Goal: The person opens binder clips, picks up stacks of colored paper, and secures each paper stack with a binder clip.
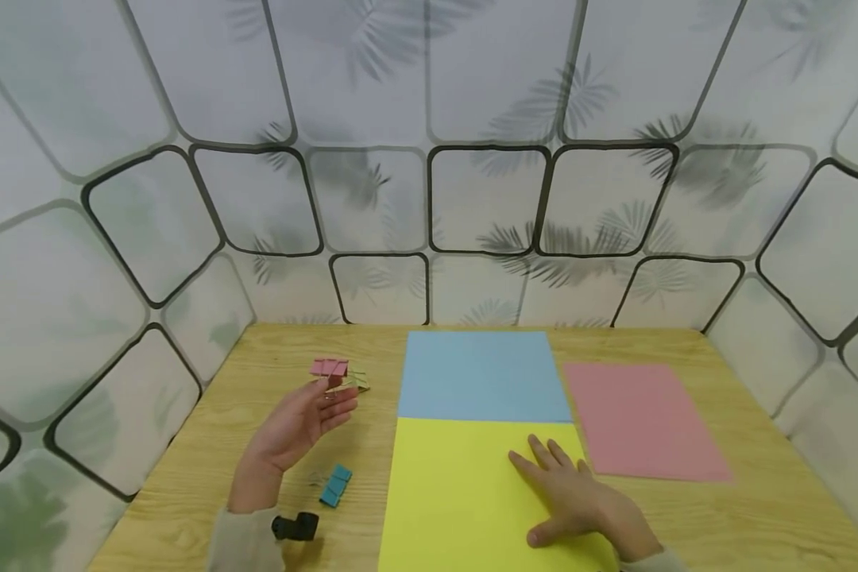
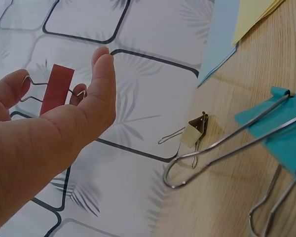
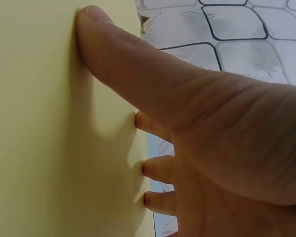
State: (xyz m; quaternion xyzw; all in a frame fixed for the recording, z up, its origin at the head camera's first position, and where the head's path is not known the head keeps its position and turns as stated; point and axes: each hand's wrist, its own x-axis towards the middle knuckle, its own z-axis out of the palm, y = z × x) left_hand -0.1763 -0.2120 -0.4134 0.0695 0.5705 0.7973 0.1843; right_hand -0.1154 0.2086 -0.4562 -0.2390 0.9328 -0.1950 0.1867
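The left hand (image 1: 293, 429) pinches a pink binder clip (image 1: 328, 367) above the desk (image 1: 758, 524). The right hand (image 1: 568, 496) rests, fingers spread, on yellow paper (image 1: 450, 492).

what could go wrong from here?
The pinkish-red binder clip could slip: the left hand pinches it by its silver wire handles. Moving back, that hand might knock the teal binder clip lying nearby. The yellow rectangular paper sheet might shift under the right hand.

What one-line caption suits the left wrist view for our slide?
Left hand holds a red clip; yellow clip and blue clip lie on the table.
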